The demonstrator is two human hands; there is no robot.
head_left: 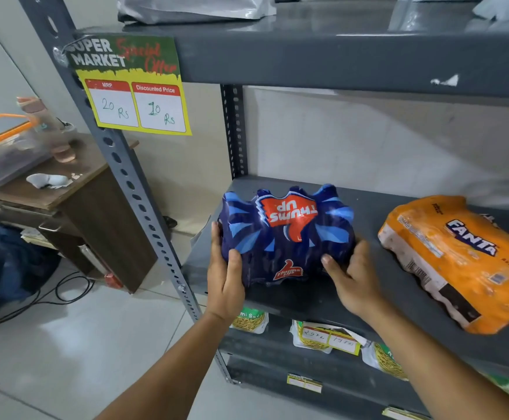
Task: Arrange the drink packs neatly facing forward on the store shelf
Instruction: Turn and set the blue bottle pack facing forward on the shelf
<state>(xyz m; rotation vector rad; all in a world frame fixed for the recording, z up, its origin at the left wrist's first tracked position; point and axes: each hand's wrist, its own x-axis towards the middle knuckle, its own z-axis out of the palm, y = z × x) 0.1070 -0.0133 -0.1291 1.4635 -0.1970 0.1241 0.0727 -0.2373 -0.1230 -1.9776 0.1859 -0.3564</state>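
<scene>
A blue Thums Up drink pack [286, 234] sits at the left end of the grey middle shelf [368, 207], its big red logo upside down on top. My left hand [224, 275] clasps its left side and my right hand [348, 275] holds its right front corner. An orange Fanta drink pack [462, 259] lies tilted and skewed on the same shelf to the right, apart from both hands, reaching past the front edge.
A yellow price sign [132, 86] hangs from the upper shelf. The grey perforated upright [144, 207] runs down left of the pack. Snack packets [326, 338] fill the shelf below. A wooden table [74, 183] with a plastic container stands at left, cables on the floor.
</scene>
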